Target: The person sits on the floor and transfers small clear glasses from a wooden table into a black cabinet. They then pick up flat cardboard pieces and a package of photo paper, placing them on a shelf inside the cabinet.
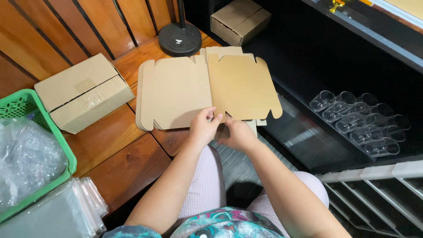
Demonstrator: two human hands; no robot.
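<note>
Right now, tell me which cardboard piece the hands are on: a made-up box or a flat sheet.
A flat sheet, the darker top one at the right of the stack; both hands grip its near edge. The two made-up boxes sit apart, untouched.

Matt brown cardboard sheet [244, 86] lies on a glossy, smooth wooden bench [128, 163].

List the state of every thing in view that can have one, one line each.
Flat cardboard box blank: unfolded, pinched at its near edge by both hands.
Stack of box blanks: flat, unfolded.
Left hand: gripping the blank.
Right hand: gripping the blank.
Large cardboard box: assembled, closed.
Small cardboard box: closed.
Clear plastic cups: lying on their sides.
Green basket: filled with clear plastic.
</note>
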